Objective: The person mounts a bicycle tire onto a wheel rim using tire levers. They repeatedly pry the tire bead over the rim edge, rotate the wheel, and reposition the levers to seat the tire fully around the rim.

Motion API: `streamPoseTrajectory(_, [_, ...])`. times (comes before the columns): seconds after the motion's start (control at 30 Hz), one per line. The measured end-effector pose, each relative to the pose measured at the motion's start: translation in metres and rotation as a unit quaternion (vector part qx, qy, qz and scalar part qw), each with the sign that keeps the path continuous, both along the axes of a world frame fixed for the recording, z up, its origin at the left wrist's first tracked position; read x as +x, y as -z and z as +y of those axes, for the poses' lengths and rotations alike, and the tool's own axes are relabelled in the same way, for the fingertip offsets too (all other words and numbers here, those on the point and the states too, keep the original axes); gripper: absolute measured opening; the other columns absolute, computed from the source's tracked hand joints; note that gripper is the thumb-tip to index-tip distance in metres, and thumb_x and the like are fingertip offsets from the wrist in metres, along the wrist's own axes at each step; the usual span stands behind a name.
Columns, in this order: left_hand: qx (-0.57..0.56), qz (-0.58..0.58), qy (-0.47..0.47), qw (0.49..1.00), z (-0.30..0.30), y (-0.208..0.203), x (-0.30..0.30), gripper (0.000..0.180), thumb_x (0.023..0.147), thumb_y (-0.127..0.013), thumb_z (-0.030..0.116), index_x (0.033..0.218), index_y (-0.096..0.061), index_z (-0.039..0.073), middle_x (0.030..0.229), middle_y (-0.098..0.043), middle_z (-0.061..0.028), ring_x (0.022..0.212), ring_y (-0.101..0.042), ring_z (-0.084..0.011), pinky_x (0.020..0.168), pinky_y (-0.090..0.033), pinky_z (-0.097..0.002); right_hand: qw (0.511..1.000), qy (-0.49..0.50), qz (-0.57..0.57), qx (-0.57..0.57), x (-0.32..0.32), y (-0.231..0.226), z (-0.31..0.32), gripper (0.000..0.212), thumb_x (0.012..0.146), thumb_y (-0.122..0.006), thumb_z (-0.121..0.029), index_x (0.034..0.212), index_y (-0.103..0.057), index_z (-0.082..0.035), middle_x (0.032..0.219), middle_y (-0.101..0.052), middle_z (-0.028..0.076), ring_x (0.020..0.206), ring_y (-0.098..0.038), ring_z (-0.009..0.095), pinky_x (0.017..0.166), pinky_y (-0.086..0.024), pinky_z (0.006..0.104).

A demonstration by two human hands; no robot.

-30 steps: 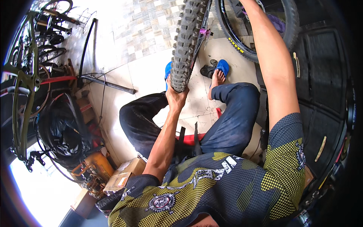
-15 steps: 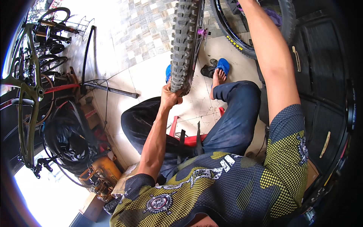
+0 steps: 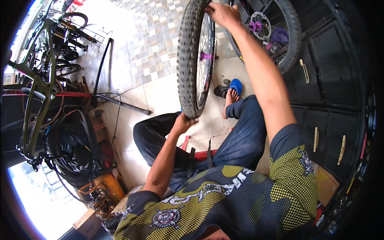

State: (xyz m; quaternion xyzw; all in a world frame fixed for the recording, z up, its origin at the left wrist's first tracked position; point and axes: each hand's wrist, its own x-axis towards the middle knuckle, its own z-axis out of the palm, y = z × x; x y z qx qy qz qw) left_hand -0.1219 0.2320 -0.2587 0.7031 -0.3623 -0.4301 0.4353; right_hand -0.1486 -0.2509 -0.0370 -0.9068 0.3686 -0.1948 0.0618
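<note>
A bicycle wheel [image 3: 187, 60] with a knobby black tire and a purple hub stands upright in front of me, over the floor between my knees. My left hand [image 3: 183, 123] grips its lower end, thumb showing at the tire's right side. Around the upper right part of the rim and tire, my right hand [image 3: 224, 14] is closed, the arm stretched far forward. Spokes show on the wheel's right face. Behind my right forearm a second bicycle wheel [image 3: 289, 36] leans, with a silver brake disc [image 3: 261, 25] and a purple hub.
At the left stands an olive bicycle frame [image 3: 45, 80] with other bikes behind it. A black tube stand [image 3: 124, 105] lies on the tiles. An orange machine [image 3: 109, 186] and a black bag [image 3: 72, 148] sit lower left. Black drawers [image 3: 324, 88] line the right.
My right hand has come from the far wheel to the top of the near one. The near wheel has turned to show more of its spokes and hub; my left hand still supports its bottom.
</note>
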Motion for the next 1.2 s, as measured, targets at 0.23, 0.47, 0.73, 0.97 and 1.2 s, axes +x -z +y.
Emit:
streamPoseTrajectory(0.23, [-0.018, 0.052, -0.181, 0.982, -0.077, -0.212, 0.046, 0.078, 0.098, -0.074, 0.035, 0.158, -0.042, -0.004, 0.150, -0.056, -0.0241, 0.126, -0.064, -0.0289, 0.097, -0.056, -0.0411, 0.999, -0.033, 0.001, 0.006, -0.018, 0.008, 0.096, 0.047, 0.105, -0.047, -0.062, 0.120, -0.073, -0.026, 0.108, -0.075, 0.004, 0.103, -0.069, 0.024, 0.092, -0.040, 0.0460])
streamPoseTrajectory(0.47, [0.021, -0.361, -0.215, 0.907, -0.115, -0.222, 0.014, 0.057, 0.077, -0.087, 0.028, 0.111, -0.062, -0.010, 0.097, -0.075, -0.0243, 0.088, -0.074, -0.0354, 0.082, -0.057, -0.0425, 0.997, -0.070, -0.031, -0.006, -0.013, -0.005, 0.150, 0.032, 0.103, -0.060, -0.046, 0.115, -0.075, -0.020, 0.109, -0.076, 0.010, 0.114, -0.066, 0.025, 0.102, -0.038, 0.0494])
streamPoseTrajectory(0.73, [-0.092, -0.110, -0.175, 0.974, -0.083, -0.199, 0.023, 0.032, 0.083, -0.081, 0.009, 0.112, -0.071, -0.004, 0.092, -0.078, -0.0096, 0.078, -0.070, -0.0144, 0.076, -0.058, -0.0333, 0.993, -0.118, -0.022, -0.015, -0.038, -0.011, 0.150, 0.038, 0.101, -0.061, -0.053, 0.113, -0.075, -0.020, 0.107, -0.075, 0.006, 0.112, -0.066, 0.024, 0.101, -0.038, 0.0475])
streamPoseTrajectory(0.97, [-0.111, 0.079, -0.160, 0.978, -0.080, -0.187, 0.005, 0.029, 0.088, -0.083, 0.005, 0.114, -0.074, -0.001, 0.098, -0.077, -0.0044, 0.080, -0.068, -0.0103, 0.076, -0.057, -0.0281, 0.986, -0.153, 0.033, 0.061, -0.068, -0.029, 0.132, 0.039, 0.096, -0.066, -0.053, 0.115, -0.076, -0.020, 0.112, -0.078, 0.010, 0.115, -0.068, 0.025, 0.100, -0.038, 0.0441])
streamPoseTrajectory(1.2, [-0.129, 0.211, -0.161, 0.956, -0.064, -0.163, -0.009, 0.027, 0.088, -0.085, 0.005, 0.112, -0.075, 0.000, 0.099, -0.076, -0.0035, 0.082, -0.068, -0.0112, 0.076, -0.058, -0.0294, 0.968, -0.173, -0.006, 0.184, -0.087, -0.018, 0.148, 0.032, 0.097, -0.069, -0.042, 0.113, -0.076, -0.015, 0.108, -0.078, 0.013, 0.108, -0.071, 0.033, 0.097, -0.046, 0.0447])
